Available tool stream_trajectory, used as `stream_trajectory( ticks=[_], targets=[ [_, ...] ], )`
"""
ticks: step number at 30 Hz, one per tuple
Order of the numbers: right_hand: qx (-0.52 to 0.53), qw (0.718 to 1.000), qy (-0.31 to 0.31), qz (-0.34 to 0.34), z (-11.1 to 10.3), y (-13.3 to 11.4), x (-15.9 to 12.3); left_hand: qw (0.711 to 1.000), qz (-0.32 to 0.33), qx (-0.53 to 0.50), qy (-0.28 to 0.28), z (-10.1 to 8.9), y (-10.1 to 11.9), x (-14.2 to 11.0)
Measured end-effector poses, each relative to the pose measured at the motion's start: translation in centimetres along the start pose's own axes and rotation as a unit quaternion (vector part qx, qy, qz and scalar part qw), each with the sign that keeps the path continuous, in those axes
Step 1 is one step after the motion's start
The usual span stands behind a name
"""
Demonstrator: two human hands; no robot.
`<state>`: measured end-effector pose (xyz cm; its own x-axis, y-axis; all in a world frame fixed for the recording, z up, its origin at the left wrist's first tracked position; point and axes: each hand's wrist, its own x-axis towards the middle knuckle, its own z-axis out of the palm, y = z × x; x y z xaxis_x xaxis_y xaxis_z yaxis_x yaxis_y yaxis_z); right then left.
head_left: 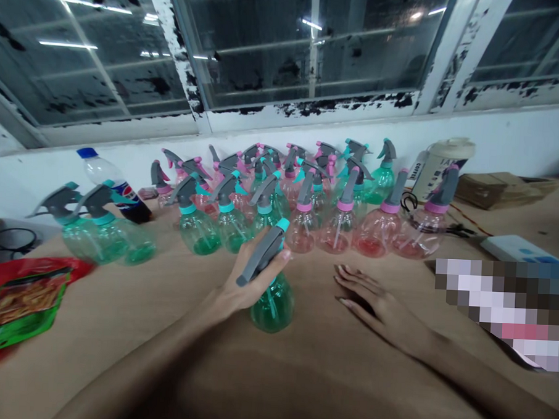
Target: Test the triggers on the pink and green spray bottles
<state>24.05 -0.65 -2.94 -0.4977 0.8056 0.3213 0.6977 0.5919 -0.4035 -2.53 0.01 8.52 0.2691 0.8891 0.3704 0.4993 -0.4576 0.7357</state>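
Note:
My left hand is wrapped round the neck of a green spray bottle with a grey and teal trigger head. That bottle stands upright or nearly so at the middle of the table, green liquid inside. To its right, my right hand rests low over the tabletop, fingers stretched out and holding nothing. Just beyond both hands runs a row of spray bottles, green ones with teal collars on the left and pink ones with pink collars on the right. Several more crowd behind them, partly hidden.
Two green spray bottles and a cola bottle stand at the left, behind a red and green snack packet. At the right are a large cup, a cardboard box, a white box and a blurred-out item.

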Motion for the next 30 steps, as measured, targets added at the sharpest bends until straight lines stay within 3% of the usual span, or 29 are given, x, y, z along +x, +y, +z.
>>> stream_trajectory(
  ticks=[6, 12, 18, 23, 30],
  targets=[
    [0.005, 1.000, 0.008, -0.004, 0.1, 0.0, -0.2, 0.999, -0.026, -0.027, 0.019, 0.1, 1.2, -0.3],
    [0.016, 1.000, 0.019, -0.002, 0.0, -0.1, -0.1, 1.000, 0.003, -0.027, 0.015, 0.0, 0.7, 0.0],
    [0.011, 1.000, -0.002, 0.009, -0.3, -0.4, 0.0, 1.000, -0.003, -0.029, 0.008, 0.1, 0.9, -0.1],
    [0.019, 0.999, 0.016, 0.021, -0.2, -0.4, -0.1, 1.000, -0.008, -0.010, 0.002, -0.2, 1.5, 0.0],
    [0.031, 0.999, 0.017, 0.027, -0.5, -0.6, -0.1, 1.000, -0.010, -0.019, 0.006, -0.1, 0.3, 0.0]
  ],
)
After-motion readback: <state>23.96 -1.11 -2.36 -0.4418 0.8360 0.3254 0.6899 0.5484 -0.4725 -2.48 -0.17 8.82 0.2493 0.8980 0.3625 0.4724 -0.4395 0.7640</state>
